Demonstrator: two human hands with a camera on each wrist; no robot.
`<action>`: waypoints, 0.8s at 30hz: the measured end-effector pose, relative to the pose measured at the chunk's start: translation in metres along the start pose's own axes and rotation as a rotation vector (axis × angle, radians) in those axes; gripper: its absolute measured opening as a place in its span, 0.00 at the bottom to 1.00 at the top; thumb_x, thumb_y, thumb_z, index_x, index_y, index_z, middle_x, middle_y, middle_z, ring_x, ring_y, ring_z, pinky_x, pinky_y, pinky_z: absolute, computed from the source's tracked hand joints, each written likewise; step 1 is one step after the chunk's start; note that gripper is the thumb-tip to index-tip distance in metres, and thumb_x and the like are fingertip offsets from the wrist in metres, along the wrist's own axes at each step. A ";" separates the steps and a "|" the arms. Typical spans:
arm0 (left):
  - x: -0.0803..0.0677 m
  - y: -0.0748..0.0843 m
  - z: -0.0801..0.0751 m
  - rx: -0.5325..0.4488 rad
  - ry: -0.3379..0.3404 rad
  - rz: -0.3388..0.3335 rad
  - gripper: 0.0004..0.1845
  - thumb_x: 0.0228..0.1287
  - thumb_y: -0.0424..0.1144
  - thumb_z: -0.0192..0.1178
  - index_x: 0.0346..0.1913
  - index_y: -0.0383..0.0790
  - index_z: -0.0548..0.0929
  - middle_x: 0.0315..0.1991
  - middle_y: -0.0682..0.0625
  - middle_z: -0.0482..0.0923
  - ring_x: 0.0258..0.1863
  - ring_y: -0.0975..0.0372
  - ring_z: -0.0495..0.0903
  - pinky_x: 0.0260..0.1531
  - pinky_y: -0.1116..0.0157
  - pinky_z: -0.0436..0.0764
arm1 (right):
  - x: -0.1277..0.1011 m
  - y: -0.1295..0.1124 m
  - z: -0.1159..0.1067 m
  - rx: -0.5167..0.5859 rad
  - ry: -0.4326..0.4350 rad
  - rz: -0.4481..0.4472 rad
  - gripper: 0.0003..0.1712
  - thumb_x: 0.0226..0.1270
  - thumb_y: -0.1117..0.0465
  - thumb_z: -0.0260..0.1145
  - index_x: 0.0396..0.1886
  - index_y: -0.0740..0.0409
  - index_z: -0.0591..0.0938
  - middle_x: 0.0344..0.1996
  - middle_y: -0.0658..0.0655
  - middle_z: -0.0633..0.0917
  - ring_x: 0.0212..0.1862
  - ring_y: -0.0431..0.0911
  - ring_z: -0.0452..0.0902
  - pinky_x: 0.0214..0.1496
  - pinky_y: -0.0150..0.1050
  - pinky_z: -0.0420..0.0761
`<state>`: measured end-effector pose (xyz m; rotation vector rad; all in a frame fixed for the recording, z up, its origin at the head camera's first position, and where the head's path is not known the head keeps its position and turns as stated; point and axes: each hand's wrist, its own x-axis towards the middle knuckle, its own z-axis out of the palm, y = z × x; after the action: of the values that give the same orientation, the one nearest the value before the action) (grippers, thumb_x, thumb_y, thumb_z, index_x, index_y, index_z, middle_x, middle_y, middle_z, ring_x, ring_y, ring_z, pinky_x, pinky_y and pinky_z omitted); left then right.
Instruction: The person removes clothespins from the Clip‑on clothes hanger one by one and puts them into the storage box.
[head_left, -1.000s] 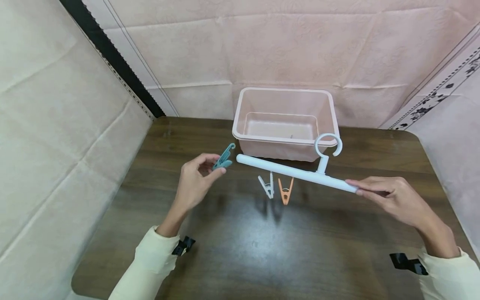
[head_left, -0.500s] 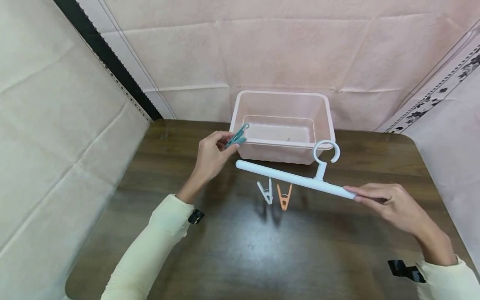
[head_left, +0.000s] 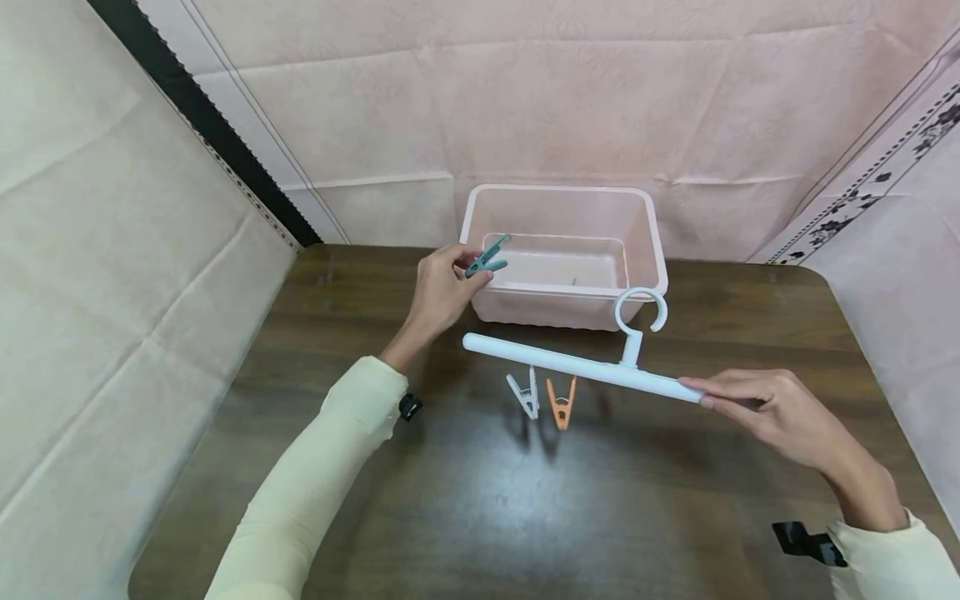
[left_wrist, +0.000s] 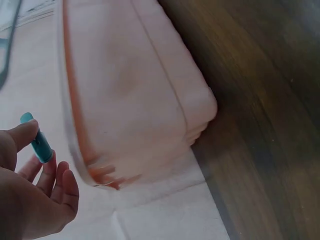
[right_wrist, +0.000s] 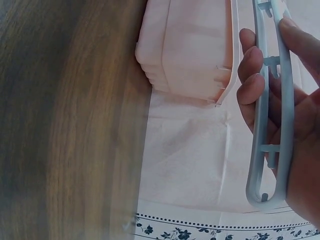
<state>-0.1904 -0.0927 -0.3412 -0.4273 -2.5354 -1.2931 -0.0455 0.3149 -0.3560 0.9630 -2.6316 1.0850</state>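
Note:
Between thumb and fingers, my left hand [head_left: 437, 292] pinches a teal clothespin [head_left: 486, 261] at the left front corner of a pale pink plastic bin [head_left: 543, 311]. The left wrist view shows that clothespin [left_wrist: 42, 146] end-on beside the bin's rim. My right hand [head_left: 783, 414] grips the right end of a light blue clip hanger [head_left: 573, 365] with a hook on top. From the hanger's underside hang a pale grey-blue clothespin [head_left: 527, 397] and an orange clothespin [head_left: 561, 406]. In the right wrist view the hanger [right_wrist: 286, 110] appears as a long narrow frame with small pegs inside.
The bin stands at the back of a dark brown wooden table [head_left: 517, 517], behind the hanger. Pale cloth [head_left: 585, 108] hangs behind the table and along both sides. A strap is on each wrist.
My left hand has moved right and farther away with the teal clothespin, from left of the hanger to the bin's corner. My right hand still holds the hanger, shifted slightly in view.

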 end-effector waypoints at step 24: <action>0.029 -0.016 0.031 0.125 -0.066 0.017 0.15 0.59 0.36 0.74 0.46 0.32 0.86 0.37 0.44 0.83 0.41 0.53 0.78 0.47 0.56 0.72 | 0.000 -0.005 -0.003 0.058 -0.028 0.004 0.29 0.51 0.81 0.74 0.52 0.55 0.88 0.42 0.43 0.88 0.38 0.37 0.83 0.37 0.27 0.77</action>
<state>-0.2264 -0.0725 -0.3602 -0.4708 -2.6424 -1.1246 -0.0427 0.3137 -0.3506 0.9916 -2.6384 1.1630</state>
